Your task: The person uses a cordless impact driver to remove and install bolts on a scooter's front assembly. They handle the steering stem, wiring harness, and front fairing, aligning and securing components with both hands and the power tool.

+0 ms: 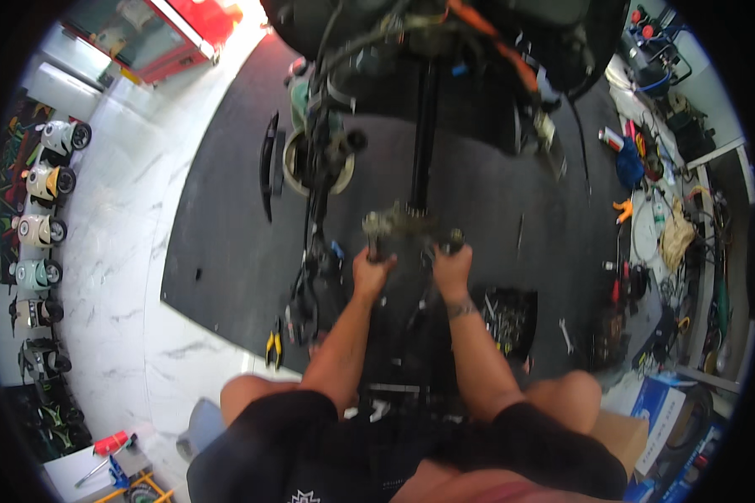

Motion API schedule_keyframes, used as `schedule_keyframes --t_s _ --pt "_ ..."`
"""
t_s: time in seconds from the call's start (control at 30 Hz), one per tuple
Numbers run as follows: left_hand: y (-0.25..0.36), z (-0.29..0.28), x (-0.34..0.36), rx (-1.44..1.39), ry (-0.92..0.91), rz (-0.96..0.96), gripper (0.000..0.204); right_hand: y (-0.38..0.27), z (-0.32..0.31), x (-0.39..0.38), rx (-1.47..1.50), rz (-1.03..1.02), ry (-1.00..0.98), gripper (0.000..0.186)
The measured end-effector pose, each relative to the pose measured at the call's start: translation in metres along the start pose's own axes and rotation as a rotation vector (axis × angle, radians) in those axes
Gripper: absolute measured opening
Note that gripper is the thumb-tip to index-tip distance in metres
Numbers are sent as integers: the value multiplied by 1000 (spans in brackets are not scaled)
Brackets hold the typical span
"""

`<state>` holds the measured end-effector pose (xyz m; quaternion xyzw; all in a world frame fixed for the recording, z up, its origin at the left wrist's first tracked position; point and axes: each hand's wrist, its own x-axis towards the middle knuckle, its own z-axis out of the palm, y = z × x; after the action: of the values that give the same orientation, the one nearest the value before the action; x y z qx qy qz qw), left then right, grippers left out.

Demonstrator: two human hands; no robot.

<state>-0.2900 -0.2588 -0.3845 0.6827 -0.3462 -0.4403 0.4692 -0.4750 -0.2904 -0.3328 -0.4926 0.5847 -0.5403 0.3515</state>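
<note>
Both my hands are closed around a scooter's front fork, one on each leg. My left hand (371, 272) wraps the left leg just below the metal clamp (398, 223), and my right hand (452, 268) wraps the right leg at the same height. From the clamp, a long black tube (426, 138) runs away from me toward the stripped vehicle body (445, 38). A bundle of dark cables (314, 189) hangs down to the left of the fork. The lower ends of the legs are dark and hard to make out between my forearms.
A black mat (218, 243) covers the floor. Yellow-handled pliers (273, 345) lie at left, a tray of small hardware (508, 321) and a wrench (566, 335) at right. A curved black trim piece (268, 168) lies farther off. Small scooters (42, 230) line the left side; cluttered tools (633, 163) the right.
</note>
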Motion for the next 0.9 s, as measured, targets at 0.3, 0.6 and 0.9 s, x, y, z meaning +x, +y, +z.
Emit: schedule_keyframes --t_s 0.3,0.6,0.9 --pt "-24 -4 5 22 -117 -31 29 13 -12 2 -30 88 -111 6" --pt "-29 0 4 158 -51 32 33 17 -6 -3 -35 10 -30 9" --pt "-29 5 2 110 16 26 32 -208 -122 50 -764 -83 -725 44"
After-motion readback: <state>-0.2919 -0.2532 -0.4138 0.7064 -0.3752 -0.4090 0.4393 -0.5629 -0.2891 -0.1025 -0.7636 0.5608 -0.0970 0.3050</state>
